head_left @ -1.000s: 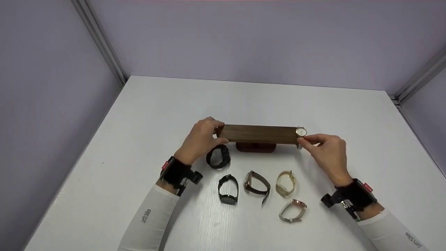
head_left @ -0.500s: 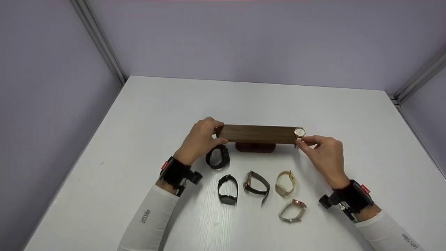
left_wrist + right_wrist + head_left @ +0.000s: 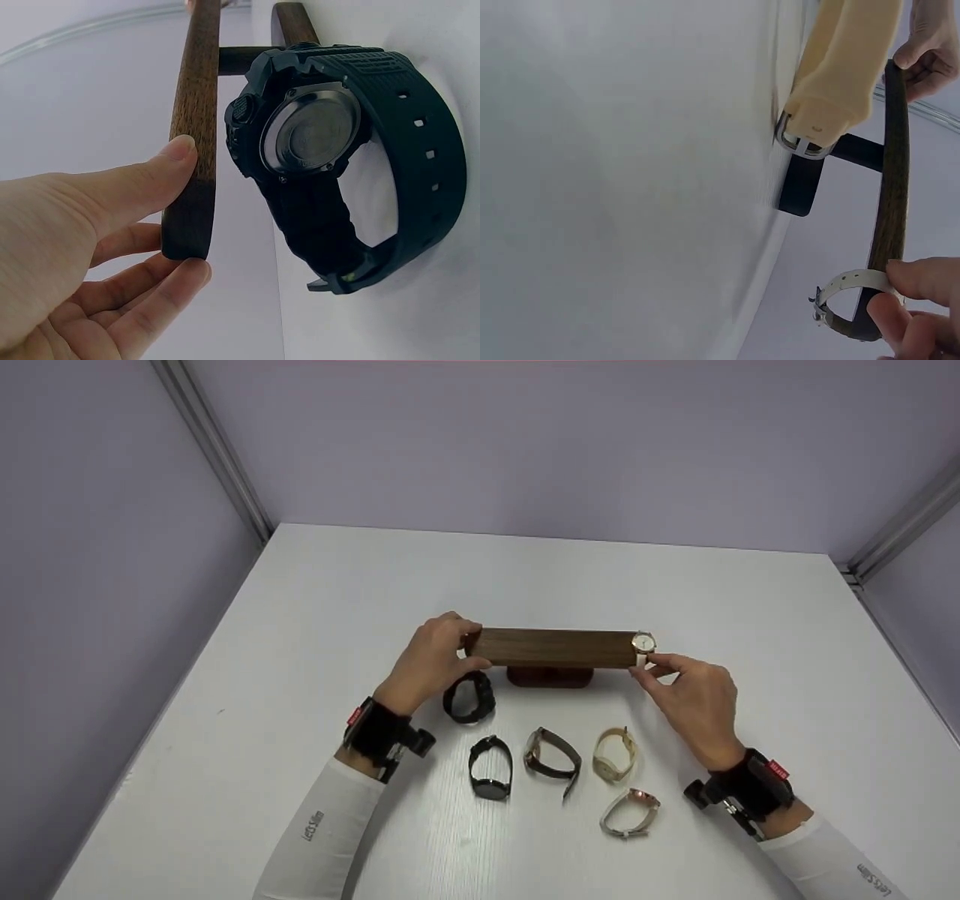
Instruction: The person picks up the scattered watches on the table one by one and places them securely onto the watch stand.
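Note:
A dark wooden bar (image 3: 555,649) stands on a short stand with a reddish-brown base (image 3: 550,677). My left hand (image 3: 471,645) grips the bar's left end, thumb (image 3: 142,187) on the near face and fingers behind it. At the bar's right end, my right hand (image 3: 643,666) pinches a white-strap watch (image 3: 643,643) with a gold-rimmed face. Its strap (image 3: 851,283) loops round the bar (image 3: 891,202) in the right wrist view. A bulky black watch (image 3: 469,697) lies just below my left hand, and in the left wrist view this black watch (image 3: 337,165) is close to the bar (image 3: 196,127).
Several more watches lie on the white table (image 3: 300,607) in front of the stand: a black one (image 3: 490,767), a brown-strap one (image 3: 553,754), a beige one (image 3: 615,754) and a rose-gold one (image 3: 630,812). Lilac walls enclose the table on three sides.
My right hand has shifted slightly left with the white-strap watch, bringing it a little further onto the bar's right end. The left hand has stayed put.

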